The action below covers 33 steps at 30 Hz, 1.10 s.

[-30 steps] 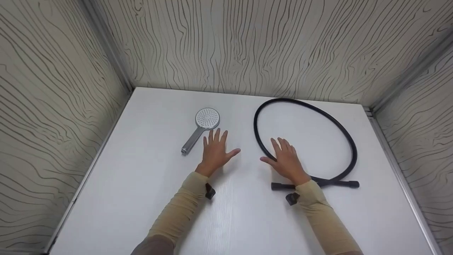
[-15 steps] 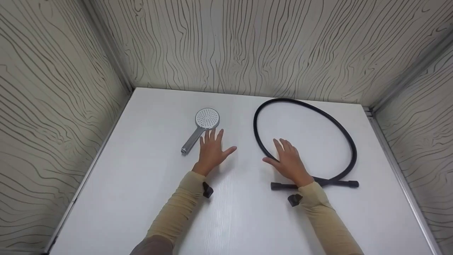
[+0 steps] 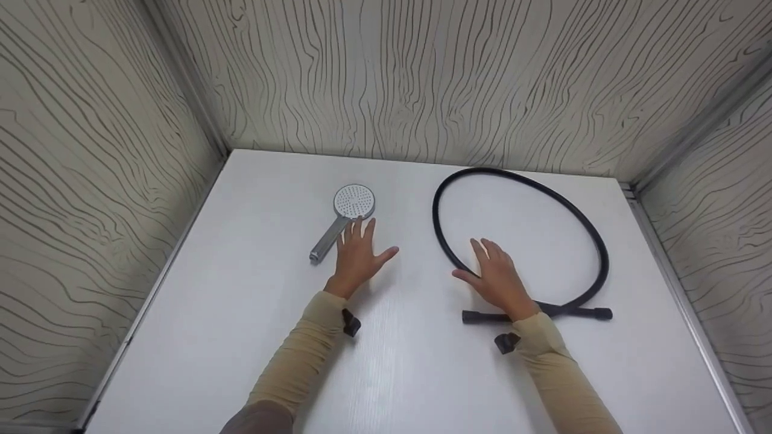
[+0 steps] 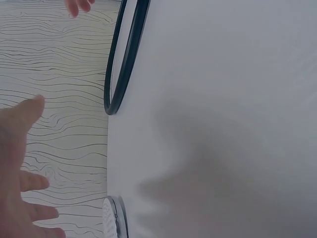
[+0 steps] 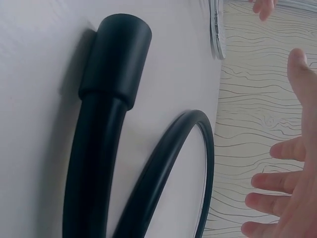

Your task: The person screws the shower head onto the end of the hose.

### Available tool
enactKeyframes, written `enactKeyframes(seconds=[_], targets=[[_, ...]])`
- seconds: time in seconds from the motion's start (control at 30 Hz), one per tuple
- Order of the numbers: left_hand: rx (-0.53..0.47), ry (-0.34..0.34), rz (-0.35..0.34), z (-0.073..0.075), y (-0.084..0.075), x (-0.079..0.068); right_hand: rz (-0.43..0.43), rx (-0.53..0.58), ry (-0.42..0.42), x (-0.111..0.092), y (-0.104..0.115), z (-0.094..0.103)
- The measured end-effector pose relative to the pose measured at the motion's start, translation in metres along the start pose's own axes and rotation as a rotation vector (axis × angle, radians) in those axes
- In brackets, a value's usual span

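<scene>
Your left hand [image 3: 356, 259] hovers over the white table [image 3: 392, 380], left of the middle, with its fingers extended and its thumb spread out to the right. It grips nothing. Just beyond it lies the shower head [image 3: 354, 200], flat on the far left part of the table, its pale, dotted face turned up and its grey handle [image 3: 329, 240] slanting towards the near left. From the head camera your fingertips overlap the edge of that face, but the left wrist view shows your hand raised above the table and apart from it.

Your right hand [image 3: 499, 282] is also above the table, right of the middle, its fingers lightly bent and spaced apart, its thumb pointing left; it too holds nothing. Under and around it lies the black hose [image 3: 604, 259], in one wide loop on the right half of the table, reaching close to the far edge. The hose crosses itself on the near side, just right of your right wrist. One thick end [image 3: 476, 317] points left, near that wrist; the other end [image 3: 603, 313] points right.

You wear tan sleeves [image 3: 307, 343] on both forearms, and a small black camera [image 3: 351, 323] sits at each wrist. Wood-grain patterned walls [image 3: 386, 78] rise at the left, right and far sides.
</scene>
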<state>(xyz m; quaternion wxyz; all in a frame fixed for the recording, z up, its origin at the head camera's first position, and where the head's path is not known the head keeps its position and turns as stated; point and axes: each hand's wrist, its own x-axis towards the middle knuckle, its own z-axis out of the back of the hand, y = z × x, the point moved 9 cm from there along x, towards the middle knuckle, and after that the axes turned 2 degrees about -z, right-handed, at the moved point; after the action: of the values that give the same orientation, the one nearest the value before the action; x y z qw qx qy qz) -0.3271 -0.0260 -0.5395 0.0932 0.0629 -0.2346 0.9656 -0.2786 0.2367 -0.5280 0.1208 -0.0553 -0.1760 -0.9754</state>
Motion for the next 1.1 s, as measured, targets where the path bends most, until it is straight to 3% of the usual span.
enactKeyframes(seconds=[0.5, 1.1], targets=[[-0.032, -0.010, 0.036, 0.004, 0.008, -0.001, -0.002, 0.005, -0.017, -0.004, -0.003, 0.002], [-0.046, -0.037, 0.032, 0.006, 0.018, -0.003, -0.002, 0.001, -0.017, -0.009, -0.012, 0.007]])
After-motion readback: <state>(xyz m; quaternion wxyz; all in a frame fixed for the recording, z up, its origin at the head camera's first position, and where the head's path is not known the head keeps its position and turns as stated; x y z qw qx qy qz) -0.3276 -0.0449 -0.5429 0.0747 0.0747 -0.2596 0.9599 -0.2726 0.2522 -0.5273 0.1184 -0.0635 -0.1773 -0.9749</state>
